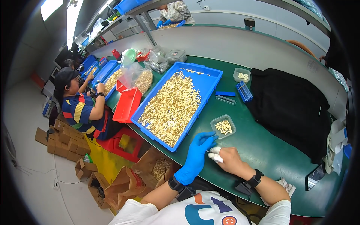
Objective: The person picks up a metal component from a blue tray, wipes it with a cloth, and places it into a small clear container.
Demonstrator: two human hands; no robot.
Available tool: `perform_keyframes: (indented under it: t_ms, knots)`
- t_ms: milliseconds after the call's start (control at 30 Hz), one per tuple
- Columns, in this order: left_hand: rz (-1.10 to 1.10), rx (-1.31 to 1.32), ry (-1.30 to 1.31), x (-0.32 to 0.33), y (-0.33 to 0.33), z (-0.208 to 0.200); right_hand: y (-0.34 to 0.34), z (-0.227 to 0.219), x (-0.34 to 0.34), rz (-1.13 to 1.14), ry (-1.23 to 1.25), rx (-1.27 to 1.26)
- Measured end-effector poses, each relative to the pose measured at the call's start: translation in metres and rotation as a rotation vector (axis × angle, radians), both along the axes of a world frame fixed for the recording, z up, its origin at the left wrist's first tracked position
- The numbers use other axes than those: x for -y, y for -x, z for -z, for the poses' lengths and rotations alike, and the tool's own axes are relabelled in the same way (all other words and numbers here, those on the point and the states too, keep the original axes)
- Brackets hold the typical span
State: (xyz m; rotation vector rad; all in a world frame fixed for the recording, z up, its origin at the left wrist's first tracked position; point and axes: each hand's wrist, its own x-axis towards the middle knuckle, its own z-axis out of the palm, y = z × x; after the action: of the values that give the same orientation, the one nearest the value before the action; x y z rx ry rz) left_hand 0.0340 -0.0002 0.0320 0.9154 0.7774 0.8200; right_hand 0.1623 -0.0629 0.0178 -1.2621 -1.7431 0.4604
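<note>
Both hands pinch one tiny part: left hand [197, 155] gloved blue, right hand [228, 159] finger-taped, beside the blue tray [210, 80]; keep fingertips close, wrists resting on the table [262, 146]

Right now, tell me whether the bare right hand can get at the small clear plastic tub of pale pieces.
Probably yes. The right hand rests on the green table just below the small clear plastic tub, with bare table between them; the blue-gloved left hand sits to its side.
</note>
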Motion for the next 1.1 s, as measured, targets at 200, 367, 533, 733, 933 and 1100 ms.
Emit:
perform_keyframes:
  t_ms: [200,367,533,733,933,1100]
  knots:
    - [0.077,0.419,0.287,0.001,-0.002,0.000,-0.025,0.002,-0.015,0.331,0.113,0.186]
    - [0.050,0.369,0.294,0.008,-0.002,-0.005,-0.025,0.000,-0.012,0.318,0.088,0.256]
    - [0.073,0.382,0.277,0.008,-0.007,-0.003,-0.023,-0.013,-0.009,0.303,0.087,0.310]
    - [0.091,0.356,0.299,0.006,-0.008,-0.009,-0.035,-0.001,-0.014,0.386,0.129,0.348]
    - [0.095,0.354,0.249,0.006,-0.006,-0.008,-0.042,-0.002,-0.014,0.381,0.140,0.364]
    - [0.079,0.392,0.314,0.006,-0.005,-0.005,-0.032,-0.014,-0.010,0.330,0.135,0.426]
